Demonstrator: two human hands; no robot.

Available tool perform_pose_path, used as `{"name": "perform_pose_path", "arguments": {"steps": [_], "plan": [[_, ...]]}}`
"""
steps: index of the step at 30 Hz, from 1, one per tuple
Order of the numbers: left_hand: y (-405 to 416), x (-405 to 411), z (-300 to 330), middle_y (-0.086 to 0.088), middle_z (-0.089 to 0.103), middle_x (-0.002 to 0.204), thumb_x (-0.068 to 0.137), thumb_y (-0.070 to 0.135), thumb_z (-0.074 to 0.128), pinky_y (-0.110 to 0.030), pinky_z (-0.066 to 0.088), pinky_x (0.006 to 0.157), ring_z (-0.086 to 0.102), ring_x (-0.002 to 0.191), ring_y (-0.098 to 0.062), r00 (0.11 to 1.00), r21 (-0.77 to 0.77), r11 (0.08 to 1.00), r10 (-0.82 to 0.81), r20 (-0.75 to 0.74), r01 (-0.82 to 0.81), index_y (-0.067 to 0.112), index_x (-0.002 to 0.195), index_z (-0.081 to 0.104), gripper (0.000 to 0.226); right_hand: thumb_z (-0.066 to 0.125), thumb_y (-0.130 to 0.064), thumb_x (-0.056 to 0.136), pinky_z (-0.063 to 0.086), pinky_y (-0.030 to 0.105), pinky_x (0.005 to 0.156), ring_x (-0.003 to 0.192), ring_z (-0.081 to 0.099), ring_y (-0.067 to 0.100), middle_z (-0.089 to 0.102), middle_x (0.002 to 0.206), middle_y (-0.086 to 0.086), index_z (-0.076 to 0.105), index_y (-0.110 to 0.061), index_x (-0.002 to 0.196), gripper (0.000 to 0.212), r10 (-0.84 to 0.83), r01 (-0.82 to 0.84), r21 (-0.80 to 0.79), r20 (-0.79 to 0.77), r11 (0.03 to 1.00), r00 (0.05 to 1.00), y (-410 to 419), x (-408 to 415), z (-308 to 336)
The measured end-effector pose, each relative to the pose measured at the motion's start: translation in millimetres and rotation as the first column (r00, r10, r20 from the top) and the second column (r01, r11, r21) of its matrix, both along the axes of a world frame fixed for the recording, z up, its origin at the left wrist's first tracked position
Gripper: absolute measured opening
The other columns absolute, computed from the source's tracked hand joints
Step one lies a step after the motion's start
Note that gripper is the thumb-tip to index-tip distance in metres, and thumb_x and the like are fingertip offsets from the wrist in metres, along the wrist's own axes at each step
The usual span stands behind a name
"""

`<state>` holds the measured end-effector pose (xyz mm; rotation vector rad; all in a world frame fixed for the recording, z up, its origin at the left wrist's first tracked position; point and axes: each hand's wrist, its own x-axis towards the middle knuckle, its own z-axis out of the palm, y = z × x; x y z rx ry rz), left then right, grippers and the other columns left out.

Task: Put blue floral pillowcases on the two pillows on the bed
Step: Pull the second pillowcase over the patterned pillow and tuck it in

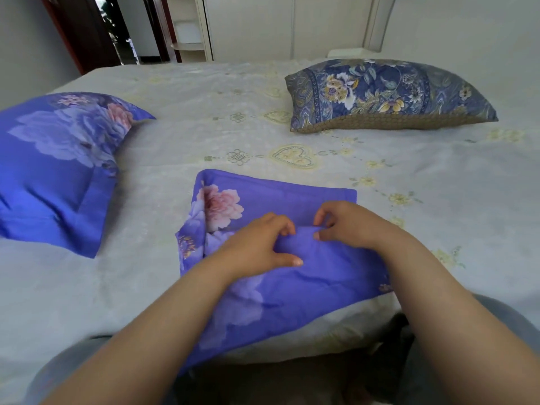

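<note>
Bedroom w/ white wardrobe doors (251, 24) at the back and a dark doorway (96, 27) far left of the hands; a wide bed (204, 92) w/ a pale sheet printed w/ hearts and small flowers takes most of the view.

Dressed pillow (55, 168), already in its blue floral case, lies well left of the grip and beyond it; prob. set aside there as done, so half the task looks finished. Second pillow (388, 95), in an older dark-blue paisley-floral cover w/ a tan patterned underside, sits well beyond the grip and off to its right, untouched; it seems to wait its turn, and whether the old cover stays on I can't tell.

Folded blue floral pillowcase (280, 244) lies flat at the near edge of the bed, right under both hands, its near end hanging a bit over the edge; pink peony print shows just left of the grip; laid flat and close, likely so the opening can be found.

Left hand (260, 244): fingers curled, tips and thumb nipping a raised ridge of the fabric; right hand (342, 223) just beside it, thumb and forefinger pinched on the same ridge from the other side; so both are closed on the cloth, nearly touching each other. Judged: they're separating layers to unfold or open the case; the seam or opening itself isn't clear from here.
</note>
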<state>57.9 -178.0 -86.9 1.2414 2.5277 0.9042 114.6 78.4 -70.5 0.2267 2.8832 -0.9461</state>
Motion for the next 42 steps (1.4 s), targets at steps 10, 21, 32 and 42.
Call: {"name": "perform_pose_path", "arguments": {"steps": [10,21,32,42], "plan": [[68.5,82.0,-55.8,0.004,0.057,0.116,0.079,0.061,0.078,-0.042,0.051,0.090,0.054,0.108,-0.025,0.925,0.131,0.991,0.052,-0.375,-0.003,0.023,0.119,0.065,0.057,0.070,-0.050,0.093,0.050,0.037,0.074,0.083,0.069,0.027,0.073,0.087,0.002,0.074,-0.022,0.087,0.029,-0.476,0.456,-0.167,-0.108,0.874,0.873,23.2,62.4,-21.2],[71.0,92.9,-7.8,0.001,0.054,0.056,0.099,0.033,0.061,-0.036,0.043,0.058,0.045,0.052,-0.014,0.932,0.324,0.895,0.214,0.291,-0.307,0.019,0.069,0.061,0.033,0.067,-0.011,0.099,0.063,0.044,0.088,0.100,0.077,0.030,0.076,0.106,0.013,0.068,-0.021,0.135,0.038,-0.395,0.180,-0.775,-0.097,0.606,0.913,-22.0,101.4,-11.1],[50.0,83.2,6.8,-0.005,0.070,0.079,0.093,0.020,0.077,-0.035,0.059,0.071,0.064,0.072,-0.014,0.776,0.436,0.807,0.042,0.629,-0.397,0.012,0.081,0.068,0.017,0.070,-0.015,0.093,0.061,0.037,0.090,0.097,0.074,0.024,0.079,0.108,0.012,0.075,-0.017,0.123,0.030,-0.599,0.214,-0.834,-0.165,0.509,0.784,-40.8,96.7,-1.0],[-129.6,-2.2,80.7,-0.011,0.062,0.089,0.093,0.008,0.048,-0.041,0.047,0.085,0.061,0.086,-0.031,0.294,0.560,-0.216,0.672,0.680,-0.800,0.023,0.078,0.043,0.022,0.051,-0.020,0.087,0.052,0.034,0.088,0.101,0.067,0.031,0.070,0.110,0.008,0.075,-0.019,0.112,0.035,-0.895,0.543,-0.728,-0.230,0.419,0.383,48.2,74.1,2.7]]}}
